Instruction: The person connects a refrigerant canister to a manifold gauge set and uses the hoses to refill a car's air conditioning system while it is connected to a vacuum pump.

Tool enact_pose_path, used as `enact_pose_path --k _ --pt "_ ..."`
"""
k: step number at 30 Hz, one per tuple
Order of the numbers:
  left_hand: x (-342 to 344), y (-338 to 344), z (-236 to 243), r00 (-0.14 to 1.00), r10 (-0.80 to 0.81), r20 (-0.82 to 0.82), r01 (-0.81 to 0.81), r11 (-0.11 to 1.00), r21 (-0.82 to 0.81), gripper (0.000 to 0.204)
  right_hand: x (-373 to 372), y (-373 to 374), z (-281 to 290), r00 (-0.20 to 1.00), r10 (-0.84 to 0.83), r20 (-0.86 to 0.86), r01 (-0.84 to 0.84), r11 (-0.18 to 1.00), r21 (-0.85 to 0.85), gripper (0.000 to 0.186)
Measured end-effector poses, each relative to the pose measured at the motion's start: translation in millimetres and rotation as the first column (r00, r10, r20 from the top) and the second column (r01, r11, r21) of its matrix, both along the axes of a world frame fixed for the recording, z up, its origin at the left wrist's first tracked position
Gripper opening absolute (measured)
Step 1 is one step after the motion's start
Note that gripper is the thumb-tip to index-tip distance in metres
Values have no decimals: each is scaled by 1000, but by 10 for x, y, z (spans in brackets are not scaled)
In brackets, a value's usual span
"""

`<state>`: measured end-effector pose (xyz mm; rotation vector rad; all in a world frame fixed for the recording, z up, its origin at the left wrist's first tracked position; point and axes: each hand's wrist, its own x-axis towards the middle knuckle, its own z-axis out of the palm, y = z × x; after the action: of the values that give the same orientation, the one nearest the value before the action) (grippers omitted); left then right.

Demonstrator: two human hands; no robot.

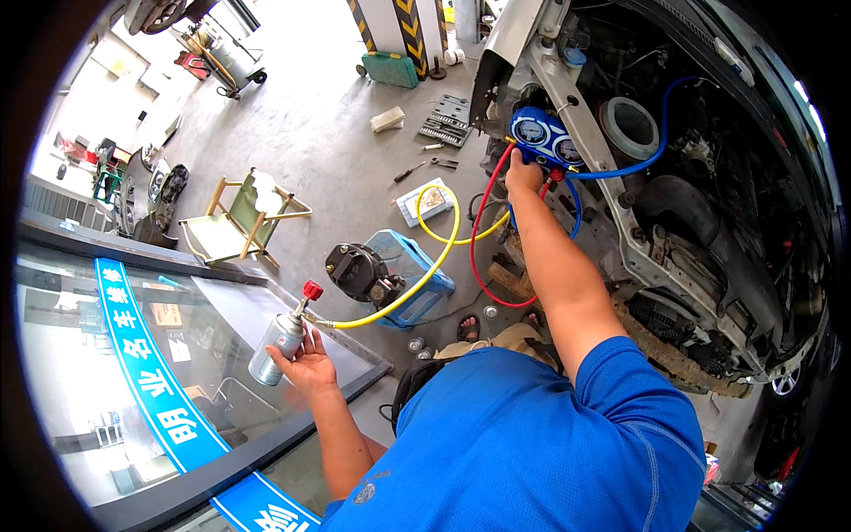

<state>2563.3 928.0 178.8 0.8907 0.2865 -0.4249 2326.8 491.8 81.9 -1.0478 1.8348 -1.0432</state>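
My left hand (312, 363) is closed around a silver refrigerant can (278, 348), tilted, with a red-knobbed tap (311, 291) on its top. A yellow hose (399, 306) runs from the tap and loops toward the gauges. My right hand (523, 177), arm stretched out, grips the lower edge of a blue manifold gauge set (542, 136) with two dials. My fingers there are partly hidden. A red hose (472, 238) hangs below the gauges, and a blue hose (634, 168) leads into the open engine bay (700, 115).
A car without its front bumper stands at right. A black compressor-like part (359, 273) rests on a blue plastic stool (424, 288). Behind are a folding chair (246, 213), an open socket set (446, 120), loose tools and a green case (390, 69). A glass partition (222, 310) borders the left.
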Motion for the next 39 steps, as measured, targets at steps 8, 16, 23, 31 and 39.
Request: enact_pose_path --k 8,16,23,31,39 --pt "10 11 -22 999 30 -20 -30 999 16 66 29 -32 -104 814 -194 548 104 976 192 48" --pt "-22 11 22 1000 30 1 -30 998 53 70 64 -7 -59 805 -165 569 69 980 187 41" --pt "9 27 -39 1000 29 1 -29 992 120 71 28 -310 -593 900 -176 399 165 984 61 42" --pt "14 61 -52 999 39 -12 -38 993 113 69 88 -199 -498 973 -227 44 231 948 -217 47" --pt "-4 39 -72 999 50 -9 -48 989 140 74 -34 -176 -350 806 -197 558 135 979 151 45"
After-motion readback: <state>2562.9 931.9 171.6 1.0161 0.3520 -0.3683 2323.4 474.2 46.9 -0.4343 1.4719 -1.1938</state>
